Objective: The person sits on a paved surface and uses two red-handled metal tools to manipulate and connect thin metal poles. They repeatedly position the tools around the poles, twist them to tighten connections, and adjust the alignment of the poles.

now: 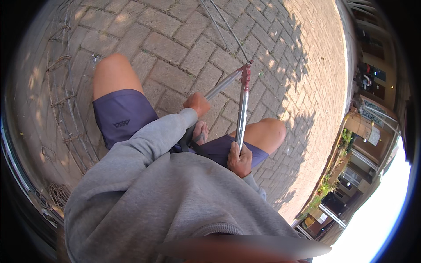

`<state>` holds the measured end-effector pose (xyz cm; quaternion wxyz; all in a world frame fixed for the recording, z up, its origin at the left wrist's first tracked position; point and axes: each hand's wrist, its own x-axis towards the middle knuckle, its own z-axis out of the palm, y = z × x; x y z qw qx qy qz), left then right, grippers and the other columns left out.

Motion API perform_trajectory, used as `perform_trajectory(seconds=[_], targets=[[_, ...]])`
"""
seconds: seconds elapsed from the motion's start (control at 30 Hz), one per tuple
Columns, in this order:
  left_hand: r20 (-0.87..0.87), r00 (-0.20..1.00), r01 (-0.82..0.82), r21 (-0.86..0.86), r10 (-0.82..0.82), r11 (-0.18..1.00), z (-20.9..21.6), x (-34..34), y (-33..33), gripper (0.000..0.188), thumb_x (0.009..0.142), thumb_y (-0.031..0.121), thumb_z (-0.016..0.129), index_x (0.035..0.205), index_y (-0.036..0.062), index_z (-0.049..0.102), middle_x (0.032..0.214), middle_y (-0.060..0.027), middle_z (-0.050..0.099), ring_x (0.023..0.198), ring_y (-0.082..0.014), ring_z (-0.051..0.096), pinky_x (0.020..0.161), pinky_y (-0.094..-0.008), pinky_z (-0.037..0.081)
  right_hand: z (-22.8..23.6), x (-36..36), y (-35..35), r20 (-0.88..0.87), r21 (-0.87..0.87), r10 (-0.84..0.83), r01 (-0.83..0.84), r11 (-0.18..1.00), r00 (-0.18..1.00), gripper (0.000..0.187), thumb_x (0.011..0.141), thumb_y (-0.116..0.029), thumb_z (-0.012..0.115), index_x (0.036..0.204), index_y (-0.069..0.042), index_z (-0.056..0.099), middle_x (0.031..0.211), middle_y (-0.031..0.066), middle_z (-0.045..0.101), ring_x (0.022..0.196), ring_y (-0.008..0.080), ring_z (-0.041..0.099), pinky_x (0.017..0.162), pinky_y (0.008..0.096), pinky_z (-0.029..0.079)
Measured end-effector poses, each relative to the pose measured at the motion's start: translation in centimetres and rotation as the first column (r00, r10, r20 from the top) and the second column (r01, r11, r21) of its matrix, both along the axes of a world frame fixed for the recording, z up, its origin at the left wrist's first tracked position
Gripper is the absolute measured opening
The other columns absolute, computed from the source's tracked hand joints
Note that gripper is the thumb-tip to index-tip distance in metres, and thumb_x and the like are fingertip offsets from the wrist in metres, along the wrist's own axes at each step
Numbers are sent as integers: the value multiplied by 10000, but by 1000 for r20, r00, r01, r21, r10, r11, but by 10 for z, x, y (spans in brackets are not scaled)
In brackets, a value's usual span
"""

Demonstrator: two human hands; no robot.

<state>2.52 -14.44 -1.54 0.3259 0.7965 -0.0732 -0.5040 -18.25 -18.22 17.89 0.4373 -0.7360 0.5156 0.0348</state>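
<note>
Both my hands grip a bolt cutter [244, 103] with silver tube handles and a dark red head. My left hand [197, 104] is closed round the end of the left handle. Lower down, my right hand [240, 160] is wrapped round the right handle. The handles stand spread in a V that meets at the head. A thin metal rod [232, 33] runs from the top edge down to the cutter's jaws. Whether the jaws have closed on it is too small to tell. Beside the rod lies a thinner dark line, perhaps its shadow.
Brick paving [171, 44] spreads around my bare knees and sandalled foot [201, 131]. Along the left lies a long cage of tied steel bars [66, 101], with a coil of wire [59, 193] near its lower end. Plants [326, 186] and buildings line the right.
</note>
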Motion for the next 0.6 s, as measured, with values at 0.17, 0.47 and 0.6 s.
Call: perform_trajectory(seconds=[0.17,0.47,0.6], targets=[[23,999,-36,-14,37,999,4,5,-6,342,823,236,713,1055,-2,795,1132,-288,749,1111,-446,721,958,-481,578,2,20,16,14,5,-65,65,998,998,405,1100,-291,587,820,0,566,591,-16,501,569,78,455,505,317,382],[-23,1000,-6,0,6,1000,0,6,-8,358,833,238,711,1091,5,796,1185,-263,751,1144,-428,721,995,-476,570,-44,24,39,72,-74,-101,106,992,992,401,1111,-281,570,843,18,584,593,28,530,558,89,469,498,318,379],[9,1000,-17,-4,17,1000,-2,6,-11,373,834,248,718,1104,2,793,1185,-264,751,1143,-425,723,995,-478,570,-58,39,49,308,-142,-86,135,981,948,429,1102,-331,604,767,-83,505,567,-48,451,459,50,402,414,276,276]])
